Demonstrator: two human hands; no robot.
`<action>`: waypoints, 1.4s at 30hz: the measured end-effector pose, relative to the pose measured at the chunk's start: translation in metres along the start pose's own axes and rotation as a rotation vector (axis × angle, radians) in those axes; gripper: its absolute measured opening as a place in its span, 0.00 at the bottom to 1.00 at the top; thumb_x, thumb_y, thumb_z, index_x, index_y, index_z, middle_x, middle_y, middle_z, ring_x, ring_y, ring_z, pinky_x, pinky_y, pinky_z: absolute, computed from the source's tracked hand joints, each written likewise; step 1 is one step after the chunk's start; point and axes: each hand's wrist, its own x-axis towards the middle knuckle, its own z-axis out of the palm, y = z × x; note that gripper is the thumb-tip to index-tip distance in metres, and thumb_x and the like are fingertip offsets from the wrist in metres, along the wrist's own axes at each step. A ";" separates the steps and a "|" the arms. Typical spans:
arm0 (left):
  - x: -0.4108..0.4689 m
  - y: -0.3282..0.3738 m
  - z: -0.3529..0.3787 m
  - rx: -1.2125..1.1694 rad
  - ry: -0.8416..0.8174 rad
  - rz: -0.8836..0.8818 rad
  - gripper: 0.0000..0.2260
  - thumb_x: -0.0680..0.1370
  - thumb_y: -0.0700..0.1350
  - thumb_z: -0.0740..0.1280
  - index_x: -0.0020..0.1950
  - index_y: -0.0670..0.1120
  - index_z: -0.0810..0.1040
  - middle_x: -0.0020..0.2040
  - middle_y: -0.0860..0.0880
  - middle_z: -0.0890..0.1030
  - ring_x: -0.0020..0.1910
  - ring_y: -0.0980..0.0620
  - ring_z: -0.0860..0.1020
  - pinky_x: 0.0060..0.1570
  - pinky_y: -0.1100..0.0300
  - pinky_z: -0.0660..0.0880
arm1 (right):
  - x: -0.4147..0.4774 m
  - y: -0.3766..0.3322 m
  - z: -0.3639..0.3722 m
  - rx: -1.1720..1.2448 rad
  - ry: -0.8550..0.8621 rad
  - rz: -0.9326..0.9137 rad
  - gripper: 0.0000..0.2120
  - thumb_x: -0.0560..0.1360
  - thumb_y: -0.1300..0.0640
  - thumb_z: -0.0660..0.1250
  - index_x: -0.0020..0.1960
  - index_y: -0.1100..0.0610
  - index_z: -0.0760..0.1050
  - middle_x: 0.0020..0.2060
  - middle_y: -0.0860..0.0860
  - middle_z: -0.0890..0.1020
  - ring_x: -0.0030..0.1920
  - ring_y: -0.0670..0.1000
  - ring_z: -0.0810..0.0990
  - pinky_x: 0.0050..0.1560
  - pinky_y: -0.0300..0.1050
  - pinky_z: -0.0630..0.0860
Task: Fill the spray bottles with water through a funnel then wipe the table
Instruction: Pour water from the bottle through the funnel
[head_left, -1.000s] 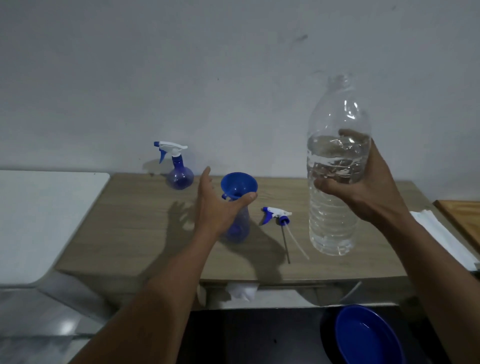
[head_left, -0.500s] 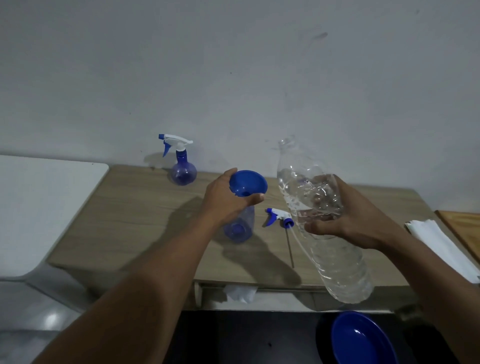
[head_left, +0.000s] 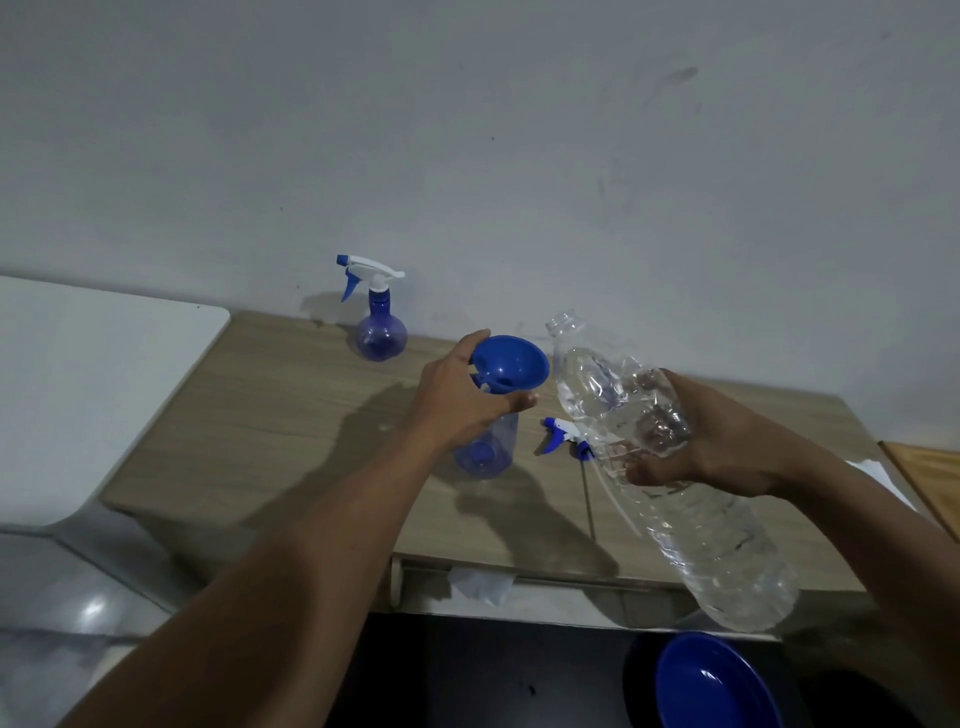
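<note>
Head view, sole entry. Left hand (head_left: 457, 410) clamped around the blue funnel (head_left: 511, 368) and the neck of the open spray bottle (head_left: 485, 447), which stands on the desk (head_left: 270, 415) with the funnel seated in its mouth. Right hand (head_left: 711, 441) wrapped around the upper body of a large clear water bottle (head_left: 670, 478), uncapped, lifted off the desk and tilted so its mouth leans toward the funnel rim, just beside it; no stream visible yet. Step in hand, by judgement: the start of the pour. Advice: bring the mouth over the middle of the funnel bowl, tip slowly so the flow does not outrun the narrow spout, keep the funnel upright and pinned, and watch the level through the translucent wall. Contents: water bottle partly full, water lying in its lower body; open spray bottle appears empty or nearly so, not certain. Second spray bottle (head_left: 378, 325), trigger head fitted, stands near the wall, well apart; its fill cannot be judged. Detached trigger head (head_left: 563, 435) with dip tube lies on the desk between the two hands. White cloth (head_left: 878, 475) at the desk's right edge. Blue bowl (head_left: 717, 686) below the desk front, empty as far as visible.
</note>
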 end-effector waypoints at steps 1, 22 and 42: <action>0.000 0.000 0.000 -0.005 0.004 0.002 0.48 0.61 0.59 0.83 0.76 0.53 0.67 0.63 0.55 0.78 0.54 0.54 0.80 0.57 0.61 0.76 | 0.001 0.000 0.000 -0.011 -0.007 -0.004 0.32 0.65 0.62 0.82 0.64 0.46 0.73 0.50 0.48 0.85 0.48 0.52 0.85 0.48 0.49 0.84; 0.010 -0.003 0.004 -0.038 0.029 0.057 0.37 0.60 0.59 0.82 0.66 0.54 0.75 0.55 0.58 0.81 0.52 0.60 0.80 0.56 0.58 0.79 | 0.016 0.003 -0.007 -0.058 -0.171 0.039 0.32 0.67 0.63 0.81 0.66 0.49 0.72 0.43 0.39 0.84 0.41 0.42 0.84 0.41 0.38 0.77; 0.015 -0.003 0.003 -0.067 0.005 0.033 0.43 0.56 0.65 0.80 0.68 0.53 0.75 0.56 0.58 0.82 0.52 0.59 0.82 0.55 0.55 0.81 | 0.026 -0.010 -0.015 -0.120 -0.277 0.146 0.26 0.67 0.66 0.80 0.60 0.52 0.75 0.38 0.43 0.85 0.33 0.41 0.82 0.33 0.35 0.75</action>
